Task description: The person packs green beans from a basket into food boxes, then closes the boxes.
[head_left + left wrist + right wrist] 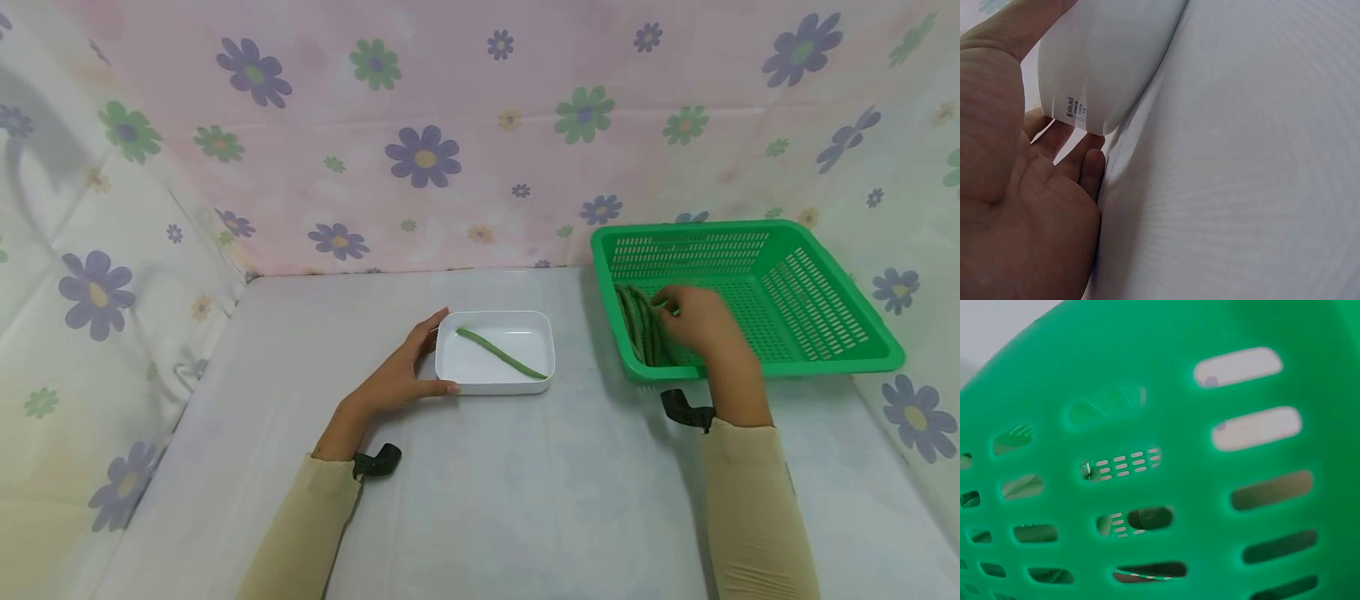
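Note:
A white rectangular dish (495, 388) stands on the table, with one long green bean (501, 353) lying diagonally inside. My left hand (397, 371) grips the dish's left end, thumb along the near side and fingers round the far corner. In the left wrist view, the fingertips (1094, 165) meet the dish wall (1104, 69), which carries small dark print. Inside the green basket (847, 367), my right hand (697, 317) pinches at a bunch of green beans (637, 325) along the left wall. The basket wall (1179, 437) hides most of that hand in the right wrist view.
A pale cloth covers the table (480, 492). Flower-printed curtain (465, 100) hangs behind and at both sides. The slotted basket stands at the right, close to the back curtain. Dark wrist-mounted devices (378, 461) stick out from both sleeves.

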`<state>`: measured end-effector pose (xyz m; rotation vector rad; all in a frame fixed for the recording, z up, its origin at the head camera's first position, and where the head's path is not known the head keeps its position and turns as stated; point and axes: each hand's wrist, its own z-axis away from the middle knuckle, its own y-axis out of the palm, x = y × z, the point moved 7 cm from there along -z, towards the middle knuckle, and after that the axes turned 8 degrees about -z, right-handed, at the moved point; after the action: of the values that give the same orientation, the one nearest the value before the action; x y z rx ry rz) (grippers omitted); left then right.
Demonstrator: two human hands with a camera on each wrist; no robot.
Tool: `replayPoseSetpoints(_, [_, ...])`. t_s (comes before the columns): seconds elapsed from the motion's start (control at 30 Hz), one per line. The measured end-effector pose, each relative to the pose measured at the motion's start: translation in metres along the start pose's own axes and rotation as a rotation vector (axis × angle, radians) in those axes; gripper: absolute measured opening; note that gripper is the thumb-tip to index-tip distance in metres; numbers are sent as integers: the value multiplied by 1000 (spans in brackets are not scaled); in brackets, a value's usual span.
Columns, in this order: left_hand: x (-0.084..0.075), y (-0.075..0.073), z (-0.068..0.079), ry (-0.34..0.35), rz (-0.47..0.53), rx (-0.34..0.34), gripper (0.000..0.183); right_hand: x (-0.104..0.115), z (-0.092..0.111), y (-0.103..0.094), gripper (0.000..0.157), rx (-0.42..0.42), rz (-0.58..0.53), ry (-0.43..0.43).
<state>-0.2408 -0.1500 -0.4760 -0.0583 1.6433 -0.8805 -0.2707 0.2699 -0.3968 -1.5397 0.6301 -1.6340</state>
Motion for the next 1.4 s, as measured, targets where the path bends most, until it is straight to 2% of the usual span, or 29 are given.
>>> replayPoseSetpoints(0.17, [0,0,0,-1,0,-2,119,1,-2,9,36,103,45,-10])
replayPoseSetpoints(0.33, [0,0,0,7,8,0,118,3,-2,14,37,168,85,-15])
replayPoseSetpoints(0.7, [-3,0,0,17,15,3,119,1,-3,14,36,192,96,-10])
replayPoseSetpoints(0.8, [-2,0,0,11,9,1,119,2,-2,12,35,164,88,-12])
replayPoseSetpoints(1.13, [1,-1,-1,5,3,0,120,3,1,-2,31,-34,-14,20])
replayPoseSetpoints(1.4, [-1,0,0,-3,20,5,118,9,4,-9,29,-151,-55,-21])
